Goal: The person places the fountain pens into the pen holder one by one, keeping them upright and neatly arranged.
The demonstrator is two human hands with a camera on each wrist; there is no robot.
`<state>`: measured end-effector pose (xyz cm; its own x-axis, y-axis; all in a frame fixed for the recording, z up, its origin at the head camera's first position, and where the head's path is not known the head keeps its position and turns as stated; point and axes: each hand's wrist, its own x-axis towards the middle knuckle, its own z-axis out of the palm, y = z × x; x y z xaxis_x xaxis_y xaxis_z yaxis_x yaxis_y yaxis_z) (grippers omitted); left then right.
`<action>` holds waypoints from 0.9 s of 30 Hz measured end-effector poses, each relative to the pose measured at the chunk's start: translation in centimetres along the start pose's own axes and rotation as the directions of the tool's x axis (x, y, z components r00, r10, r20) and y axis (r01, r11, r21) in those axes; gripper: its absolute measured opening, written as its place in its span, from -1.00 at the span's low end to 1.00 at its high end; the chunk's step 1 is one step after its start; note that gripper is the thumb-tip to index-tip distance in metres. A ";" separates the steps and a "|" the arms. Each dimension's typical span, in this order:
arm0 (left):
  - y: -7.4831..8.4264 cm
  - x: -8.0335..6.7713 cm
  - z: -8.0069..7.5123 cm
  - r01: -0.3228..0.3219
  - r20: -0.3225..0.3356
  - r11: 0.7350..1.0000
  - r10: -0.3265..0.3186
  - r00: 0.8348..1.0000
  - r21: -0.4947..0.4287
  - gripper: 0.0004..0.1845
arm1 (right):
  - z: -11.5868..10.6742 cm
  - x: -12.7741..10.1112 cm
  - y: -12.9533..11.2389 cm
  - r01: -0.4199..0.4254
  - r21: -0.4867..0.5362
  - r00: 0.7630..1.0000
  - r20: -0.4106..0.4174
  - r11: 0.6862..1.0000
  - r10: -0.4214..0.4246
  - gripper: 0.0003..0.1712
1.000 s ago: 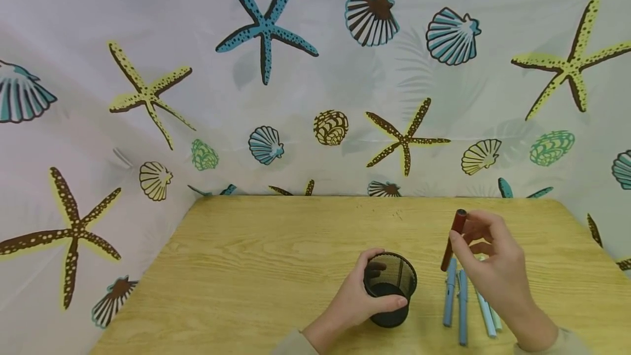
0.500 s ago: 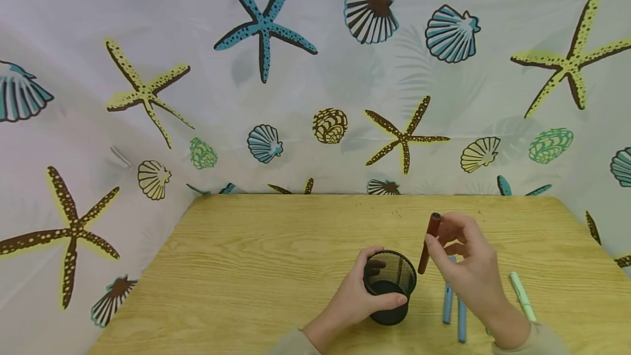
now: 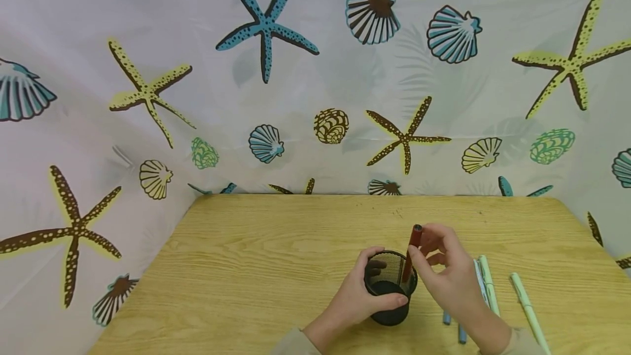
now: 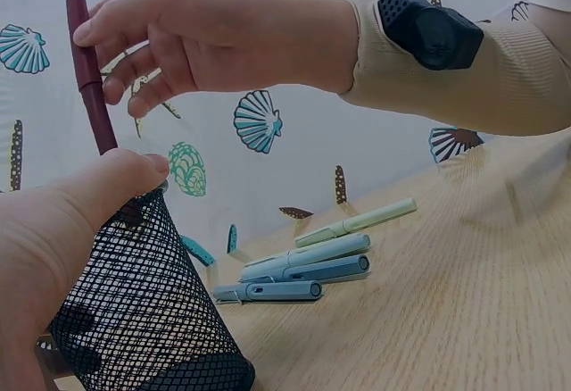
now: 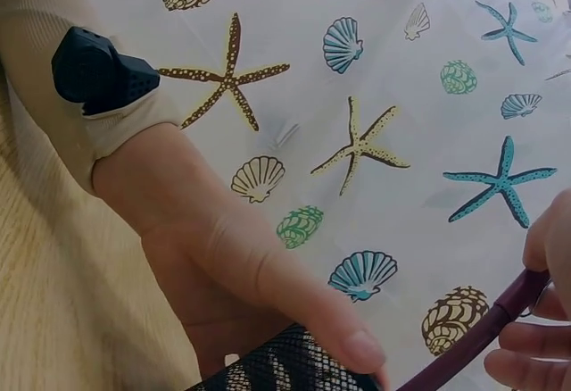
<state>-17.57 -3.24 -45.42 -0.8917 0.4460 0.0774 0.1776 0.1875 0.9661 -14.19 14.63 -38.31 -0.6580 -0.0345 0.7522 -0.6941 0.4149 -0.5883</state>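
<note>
My left hand (image 3: 352, 296) grips a black mesh pen cup (image 3: 391, 318) around its side, thumb across the front near the rim. The cup stands upright on the table. My right hand (image 3: 451, 275) pinches a dark red pen (image 3: 415, 239) near its upper end, between thumb and fingers. The pen is nearly upright, its lower part over the right side of the cup's mouth. In the left wrist view the lower end of the red pen (image 4: 91, 87) is hidden behind my left thumb (image 4: 125, 177). The right wrist view shows the mesh cup (image 5: 299, 364) only in part.
Right of the cup, blue pens (image 3: 462, 334) lie partly under my right hand. Pale green pens (image 3: 527, 305) lie further right on the wooden table (image 3: 276, 251). A cloth (image 3: 305, 86) printed with starfish and shells hangs behind and at the sides.
My right hand has carried the red pen leftward from above the loose pens to the cup's mouth, slightly lower now. My left hand and the cup have stayed in place.
</note>
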 end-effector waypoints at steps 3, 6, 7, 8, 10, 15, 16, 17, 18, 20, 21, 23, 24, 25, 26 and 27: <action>-0.1 0.0 0.1 -0.002 -0.006 1.000 0.002 1.000 0.007 -0.19 | 0.5 -0.6 0.7 -0.020 0.010 1.000 0.019 1.000 0.020 -0.50; -0.2 -0.1 0.1 -0.001 -0.009 1.000 0.001 1.000 0.004 -0.20 | 0.9 -1.2 1.3 -0.043 -0.013 0.999 0.019 0.999 0.043 -0.52; -0.2 -0.1 0.2 0.002 -0.011 1.000 -0.002 1.000 0.004 -0.20 | 1.0 -1.4 1.4 -0.050 -0.024 0.998 0.022 0.998 0.051 -0.52; -0.1 -0.1 0.2 0.003 -0.012 1.000 -0.003 1.000 0.005 -0.19 | 1.0 -1.6 1.6 -0.057 -0.041 0.998 0.025 0.998 0.058 -0.53; -0.1 -0.2 0.2 0.006 -0.011 1.000 -0.006 1.000 0.003 -0.20 | 1.1 -1.9 1.8 -0.073 -0.069 0.997 0.024 0.995 0.075 -0.52; -0.2 -0.1 0.2 0.010 -0.003 1.000 -0.010 1.000 -0.003 -0.20 | 1.1 -2.1 2.4 -0.090 -0.098 0.995 0.041 0.991 0.095 -0.51; -0.2 -0.1 0.2 0.011 -0.001 1.000 -0.011 1.000 -0.002 -0.20 | 1.1 -2.2 2.5 -0.095 -0.100 0.994 0.044 0.990 0.100 -0.51; -0.2 -0.1 0.2 0.010 0.000 1.000 -0.010 1.000 -0.001 -0.20 | 1.1 -2.2 2.5 -0.096 -0.105 0.994 0.047 0.990 0.101 -0.51; -0.1 -0.1 0.2 0.013 0.000 1.000 -0.013 1.000 0.002 -0.20 | 1.1 -2.3 2.6 -0.097 -0.109 0.993 0.049 0.989 0.103 -0.51; -0.1 -0.1 0.2 0.013 -0.003 1.000 -0.013 1.000 0.013 -0.19 | 1.1 -2.3 2.8 -0.105 -0.109 0.992 0.054 0.988 0.111 -0.53; -0.1 -0.1 0.2 0.014 -0.007 1.000 -0.014 1.000 0.015 -0.19 | 1.1 -2.3 2.8 -0.110 -0.108 0.991 0.058 0.988 0.116 -0.53; 0.0 -0.1 0.2 0.013 -0.015 1.000 -0.012 1.000 0.024 -0.19 | 1.1 -2.3 3.0 -0.122 -0.108 0.989 0.064 0.987 0.130 -0.55; 0.0 0.0 0.2 0.012 -0.020 1.000 -0.011 1.000 0.026 -0.18 | 1.1 -2.3 3.0 -0.133 -0.106 0.988 0.068 0.985 0.140 -0.56; 0.0 0.0 0.2 0.009 -0.024 1.000 -0.008 1.000 0.028 -0.18 | 1.0 -2.3 3.1 -0.144 -0.101 0.986 0.074 0.984 0.152 -0.57; 0.0 0.0 0.2 0.008 -0.028 0.999 -0.008 1.000 0.031 -0.18 | 1.0 -2.3 3.2 -0.159 -0.101 0.983 0.079 0.982 0.167 -0.58; 0.1 0.0 0.2 0.007 -0.030 1.000 -0.006 1.000 0.030 -0.17 | 0.9 -2.3 3.2 -0.176 -0.099 0.979 0.086 0.979 0.184 -0.60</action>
<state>-17.44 -3.03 -45.41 -0.9049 0.4183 0.0785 0.1834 0.2168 0.9588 -15.17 15.25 -42.19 -0.7972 -0.0352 0.6027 -0.5353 0.5028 -0.6787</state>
